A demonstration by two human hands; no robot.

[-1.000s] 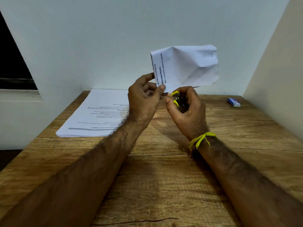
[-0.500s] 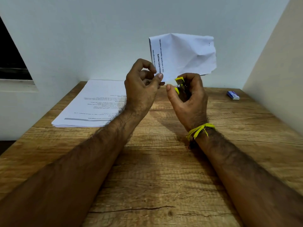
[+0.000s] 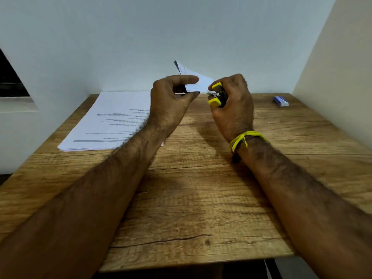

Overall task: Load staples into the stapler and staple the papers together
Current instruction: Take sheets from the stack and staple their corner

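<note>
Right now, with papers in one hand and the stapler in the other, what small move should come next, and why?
Probably slide the papers' edge deeper into the stapler mouth, then squeeze. The left hand pinches the folded papers above the table, the right hand grips the small yellow stapler beside them, and its yellow tips stand apart. Whether the edge is already inside is unclear.

A single head-worn wide-angle view looked forward and down along both forearms, close over the wooden desk (image 3: 201, 198), facing the pale back wall (image 3: 141, 37); side walls framed both edges.
</note>
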